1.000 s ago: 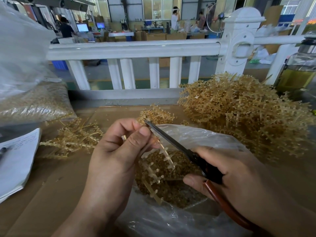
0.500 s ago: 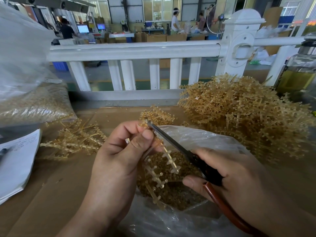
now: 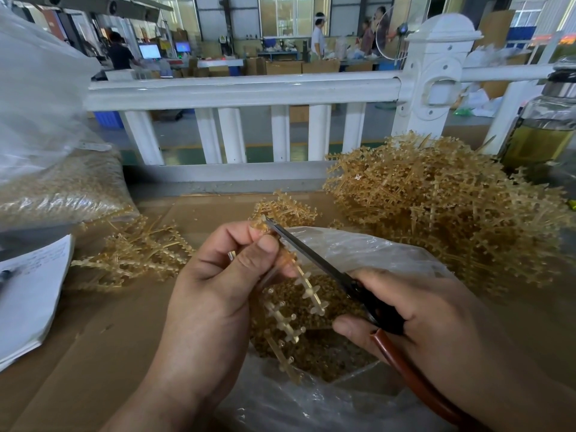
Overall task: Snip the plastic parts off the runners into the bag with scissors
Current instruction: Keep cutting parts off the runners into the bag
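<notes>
Left hand [image 3: 218,285] pinches the top end of the runner [image 3: 308,289] between thumb and curled fingers, so it dangles over the open bag [image 3: 358,247] near centre. It looks featherlight, thin and springy, and probably snaps if bent, so holding the spine close to the cut seems smart. Scissors [image 3: 311,254] lie right against it, with the right hand [image 3: 430,319] wrapped round the handles.

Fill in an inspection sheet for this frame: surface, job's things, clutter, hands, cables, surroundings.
Surface: cardboard sheet, brown.
Job's things: runner held over open bag of snipped parts; scissors tip at runner's top; large runner pile right, smaller pile left.
Clutter: papers and filled bag left; jar far right.
Hands: left hand pinches runner; right hand grips scissors.
Cables: nothing seen.
Surroundings: white railing; workshop with people beyond.
</notes>
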